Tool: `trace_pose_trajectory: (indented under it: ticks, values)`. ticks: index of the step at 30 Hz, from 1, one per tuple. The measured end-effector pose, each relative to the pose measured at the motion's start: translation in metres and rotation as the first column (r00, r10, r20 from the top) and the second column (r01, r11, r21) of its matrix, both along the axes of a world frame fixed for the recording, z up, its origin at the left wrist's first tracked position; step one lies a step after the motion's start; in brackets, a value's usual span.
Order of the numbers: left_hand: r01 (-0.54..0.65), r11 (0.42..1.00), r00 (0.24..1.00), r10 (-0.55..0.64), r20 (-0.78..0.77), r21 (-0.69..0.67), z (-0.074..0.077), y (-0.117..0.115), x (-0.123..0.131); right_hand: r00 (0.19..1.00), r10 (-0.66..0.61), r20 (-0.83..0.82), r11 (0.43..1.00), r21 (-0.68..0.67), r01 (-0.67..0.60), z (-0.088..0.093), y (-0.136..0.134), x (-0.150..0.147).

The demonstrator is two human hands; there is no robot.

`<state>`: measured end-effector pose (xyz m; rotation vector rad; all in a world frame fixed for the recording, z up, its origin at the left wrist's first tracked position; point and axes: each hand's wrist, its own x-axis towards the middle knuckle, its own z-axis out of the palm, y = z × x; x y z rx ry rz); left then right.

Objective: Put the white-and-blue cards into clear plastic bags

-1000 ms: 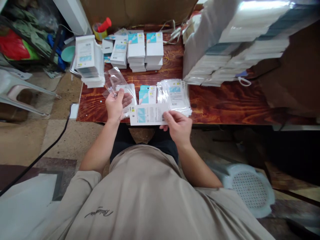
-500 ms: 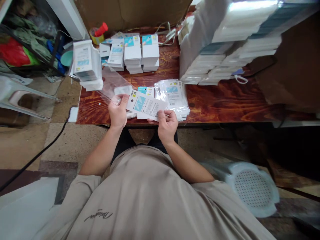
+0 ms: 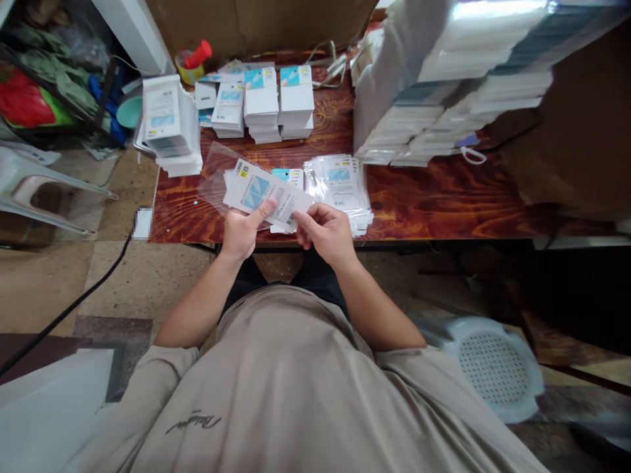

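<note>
1. The left hand (image 3: 244,231) is partly closed, its thumb pressed on the face of a printed card (image 3: 254,186), the fingers mostly hidden beneath.
2. The right hand (image 3: 328,233) pinches the card's lower right end between thumb and curled fingers.
3. The card is held slanting above the near edge of the desk (image 3: 444,203), in front of the person's body.
4. A clear, glossy plastic sleeve (image 3: 213,172) shows around the card's far left end; whether the card is inside it cannot be told.
5. The card is a flat white rectangle with a light-blue picture panel, a yellow mark and digits resembling "1000"; its smaller print is illegible.
6. Just right lies a shiny pile of sleeved cards (image 3: 342,187).
7. The desk has reddish-brown, streaked wood grain.
8. Dark script marks the beige shirt (image 3: 296,381), not surely readable.
</note>
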<state>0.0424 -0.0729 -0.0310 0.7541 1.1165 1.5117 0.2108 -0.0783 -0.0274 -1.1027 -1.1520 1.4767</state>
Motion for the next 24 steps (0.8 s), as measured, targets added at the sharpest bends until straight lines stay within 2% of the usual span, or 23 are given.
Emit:
trace_pose_trajectory:
  ticks: [2,4,6,8,9,11,12,13,14,15,16,17,18,20,21,22,24]
  values:
    - [0.032,0.999,0.999,-0.032,0.014,-0.003,-0.005,-0.003,0.008,1.000,0.005,-0.007,1.000,-0.005,-0.005,0.004,0.001,-0.011]
    - [0.053,0.999,0.998,-0.053,0.023,-0.002,-0.007,-0.006,0.011,0.998,-0.021,0.067,0.999,0.051,0.018,0.003,0.002,-0.018]
    - [0.074,0.997,0.997,-0.074,0.005,-0.014,-0.004,-0.009,0.009,0.969,-0.165,0.183,0.974,0.182,0.131,-0.001,0.003,-0.017]
    - [0.184,0.980,0.980,-0.189,-0.066,-0.074,0.003,-0.011,0.004,0.931,-0.289,0.224,0.930,0.299,0.217,-0.006,0.007,-0.010]
    - [0.268,0.956,0.954,-0.281,-0.107,-0.120,0.006,-0.010,0.001,0.935,-0.281,0.215,0.928,0.310,0.208,-0.009,0.009,-0.005]
    - [0.390,0.897,0.881,-0.429,-0.199,-0.210,0.010,-0.006,-0.006,0.972,-0.165,0.170,0.960,0.254,0.118,-0.017,0.016,0.008]
    - [0.370,0.896,0.858,-0.430,-0.279,-0.244,0.010,-0.001,-0.010,0.981,-0.129,0.146,0.971,0.220,0.095,-0.022,0.021,0.017]
    - [0.279,0.924,0.839,-0.367,-0.401,-0.262,0.009,0.004,-0.016,0.981,-0.142,0.134,0.973,0.201,0.113,-0.027,0.026,0.028]
    - [0.133,0.958,0.794,-0.256,-0.551,-0.253,0.006,0.011,-0.024,0.969,-0.202,0.143,0.965,0.199,0.172,-0.033,0.031,0.040]
    - [-0.046,0.977,0.686,-0.121,-0.718,-0.209,0.002,0.018,-0.033,0.939,-0.295,0.176,0.941,0.223,0.253,-0.039,0.037,0.054]
    - [-0.201,0.968,0.515,-0.026,-0.857,-0.150,-0.003,0.025,-0.043,0.895,-0.374,0.243,0.914,0.259,0.311,-0.044,0.042,0.068]
    - [-0.286,0.950,0.353,-0.019,-0.935,-0.127,-0.008,0.032,-0.054,0.829,-0.445,0.340,0.884,0.314,0.346,-0.048,0.045,0.080]
    - [-0.331,0.932,0.259,-0.064,-0.964,-0.151,-0.014,0.038,-0.065,0.745,-0.505,0.436,0.852,0.388,0.351,-0.051,0.047,0.089]
    - [-0.347,0.904,0.214,-0.184,-0.959,-0.251,-0.023,0.048,-0.083,0.589,-0.570,0.573,0.804,0.538,0.253,-0.052,0.047,0.093]
    - [-0.339,0.895,0.220,-0.223,-0.950,-0.288,-0.027,0.051,-0.089,0.555,-0.560,0.615,0.795,0.587,0.150,-0.049,0.044,0.087]
    - [-0.327,0.890,0.231,-0.250,-0.940,-0.317,-0.029,0.054,-0.093,0.553,-0.514,0.655,0.793,0.609,0.017,-0.046,0.040,0.077]
    - [-0.304,0.883,0.245,-0.292,-0.925,-0.359,-0.029,0.057,-0.095,0.558,-0.336,0.759,0.770,0.562,-0.302,-0.036,0.032,0.049]
